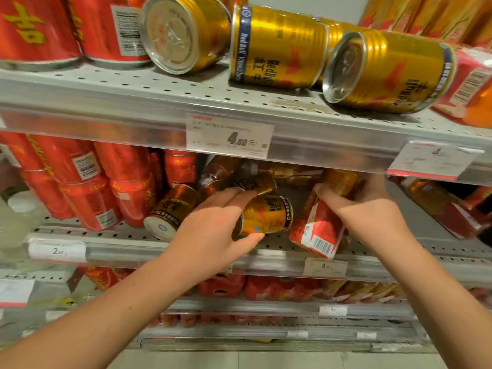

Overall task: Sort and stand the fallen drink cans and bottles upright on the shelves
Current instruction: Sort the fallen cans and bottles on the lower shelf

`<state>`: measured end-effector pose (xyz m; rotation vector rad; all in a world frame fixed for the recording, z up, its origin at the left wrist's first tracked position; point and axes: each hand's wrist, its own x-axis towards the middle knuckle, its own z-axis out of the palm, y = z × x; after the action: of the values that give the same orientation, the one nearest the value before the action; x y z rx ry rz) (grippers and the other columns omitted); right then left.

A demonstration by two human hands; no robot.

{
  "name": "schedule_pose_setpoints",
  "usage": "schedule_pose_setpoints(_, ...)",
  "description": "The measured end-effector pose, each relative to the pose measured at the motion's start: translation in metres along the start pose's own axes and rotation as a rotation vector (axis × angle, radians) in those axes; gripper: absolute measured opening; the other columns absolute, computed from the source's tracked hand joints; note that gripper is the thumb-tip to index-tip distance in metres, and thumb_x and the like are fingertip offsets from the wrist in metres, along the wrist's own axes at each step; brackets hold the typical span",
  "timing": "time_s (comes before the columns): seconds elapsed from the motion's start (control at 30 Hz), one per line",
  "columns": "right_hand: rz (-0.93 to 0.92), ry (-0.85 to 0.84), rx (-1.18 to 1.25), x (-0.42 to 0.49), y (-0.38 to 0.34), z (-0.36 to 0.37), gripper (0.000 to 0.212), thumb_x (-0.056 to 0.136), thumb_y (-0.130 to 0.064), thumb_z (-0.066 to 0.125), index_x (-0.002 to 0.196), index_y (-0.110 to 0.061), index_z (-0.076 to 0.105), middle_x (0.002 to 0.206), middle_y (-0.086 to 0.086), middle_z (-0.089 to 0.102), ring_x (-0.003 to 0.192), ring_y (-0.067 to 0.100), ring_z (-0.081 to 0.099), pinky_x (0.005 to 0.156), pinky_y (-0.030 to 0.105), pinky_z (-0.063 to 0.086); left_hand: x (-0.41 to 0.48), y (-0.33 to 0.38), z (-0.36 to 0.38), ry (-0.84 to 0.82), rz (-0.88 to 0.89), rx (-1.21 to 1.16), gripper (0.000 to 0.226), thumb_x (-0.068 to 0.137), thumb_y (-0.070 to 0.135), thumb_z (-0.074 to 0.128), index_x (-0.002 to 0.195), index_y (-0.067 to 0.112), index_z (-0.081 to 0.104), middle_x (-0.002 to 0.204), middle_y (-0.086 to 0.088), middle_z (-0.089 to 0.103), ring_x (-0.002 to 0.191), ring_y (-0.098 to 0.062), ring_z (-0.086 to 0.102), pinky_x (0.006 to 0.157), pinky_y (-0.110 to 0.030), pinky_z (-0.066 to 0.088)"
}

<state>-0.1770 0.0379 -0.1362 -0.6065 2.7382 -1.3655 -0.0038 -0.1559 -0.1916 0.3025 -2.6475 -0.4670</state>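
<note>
Left hand (213,230) grips a fallen Red Bull can (269,215), right hand (370,206) clutches a red carton (316,230). Next we stand both upright

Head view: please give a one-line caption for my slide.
Left hand grips a fallen gold can on the middle shelf; right hand holds a second gold can by a red carton.
</note>
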Motion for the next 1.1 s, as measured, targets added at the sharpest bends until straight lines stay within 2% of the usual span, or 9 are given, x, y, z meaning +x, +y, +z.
schedule_pose_setpoints(0.1,0.035,0.03,-0.006,-0.011,0.012,-0.019,0.06,0.072,-0.06,0.08,0.11,-0.042,0.037,0.086,-0.026,0.057,0.078,0.007,0.059,0.074,0.034,0.047,0.012,0.015,0.018,-0.013,0.007,0.074,0.073,0.086,0.06,0.066,0.148,0.027,0.046,0.138,0.002,0.055,0.129,-0.022,0.05,0.107,-0.036,0.042)
schedule_pose_setpoints(0.2,0.021,0.049,-0.002,-0.018,0.022,-0.041,0.047,0.074,-0.057,0.081,0.1,-0.036,0.048,0.08,-0.02,0.062,0.07,-0.006,0.063,0.061,0.025,0.044,0.019,0.023,0.035,-0.057,0.003,0.168,0.071,0.083,0.057,0.07,0.143,0.023,0.053,0.132,-0.002,0.059,0.124,-0.027,0.051,0.108,-0.041,0.039)
schedule_pose_setpoints(0.3,0.013,0.038,0.006,-0.021,0.036,-0.063,0.054,0.073,-0.055,0.081,0.112,-0.042,0.047,0.088,-0.027,0.057,0.069,-0.028,0.053,0.063,0.018,0.039,0.018,0.026,0.044,-0.065,-0.048,0.197,0.072,0.079,0.057,0.076,0.138,0.019,0.058,0.127,-0.007,0.063,0.119,-0.032,0.055,0.105,-0.045,0.041)
schedule_pose_setpoints(0.43,0.04,0.051,-0.049,-0.02,0.065,-0.083,0.095,0.071,-0.054,0.083,0.149,-0.039,0.031,0.095,-0.035,0.05,0.081,-0.005,0.059,0.071,0.028,0.044,0.019,0.033,0.053,-0.079,-0.065,0.296,0.074,0.076,0.057,0.08,0.133,0.013,0.061,0.118,-0.014,0.066,0.108,-0.037,0.06,0.099,-0.048,0.046)
schedule_pose_setpoints(0.57,0.062,0.04,-0.038,-0.015,0.101,-0.106,0.095,0.074,-0.046,0.083,0.15,-0.042,0.027,0.097,-0.028,0.055,0.076,-0.006,0.061,0.065,0.022,0.044,0.018,0.044,0.055,-0.105,-0.106,0.358,0.077,0.083,0.065,0.067,0.14,0.014,0.056,0.128,-0.013,0.063,0.117,-0.036,0.056,0.106,-0.05,0.042)
schedule_pose_setpoints(0.73,-0.034,0.034,-0.247,0.011,0.132,-0.145,0.091,0.077,-0.041,0.077,0.149,-0.049,0.021,0.091,-0.015,0.065,0.073,0.001,0.063,0.058,0.024,0.048,0.016,0.079,0.058,-0.02,-0.122,0.311,0.074,0.089,0.06,0.054,0.141,0.008,0.056,0.138,-0.017,0.056,0.127,-0.04,0.052,0.103,-0.054,0.048)
schedule_pose_setpoints(0.87,-0.045,-0.074,-0.537,0.045,0.152,-0.166,0.094,0.078,-0.049,0.075,0.147,-0.058,0.011,0.127,0.016,0.056,0.108,0.038,0.06,0.091,0.046,0.053,0.018,0.111,0.064,0.076,-0.095,0.283,0.064,0.093,0.054,0.046,0.138,0.009,0.055,0.134,-0.016,0.057,0.116,-0.038,0.056,0.095,-0.052,0.049)
schedule_pose_setpoints(1.0,-0.12,-0.253,-0.953,0.082,0.169,-0.173,0.084,0.082,-0.056,0.067,0.152,-0.036,0.025,0.149,0.015,0.042,0.132,0.039,0.044,0.109,0.046,0.039,0.017,0.141,0.083,0.155,-0.1,0.286,0.056,0.096,0.048,0.047,0.132,0.006,0.056,0.123,-0.014,0.058,0.111,-0.033,0.053,0.094,-0.047,0.044)
schedule_pose_setpoints(1.1,-0.217,-0.315,-0.975,0.105,0.186,-0.179,0.09,0.085,-0.052,0.065,0.153,-0.046,0.008,0.16,0.011,0.03,0.137,0.04,0.037,0.111,0.047,0.034,0.016,0.16,0.095,0.158,-0.153,0.26,0.044,0.096,0.045,0.05,0.12,0.009,0.059,0.105,-0.002,0.051,0.097,-0.022,0.046,0.084,-0.038,0.041)
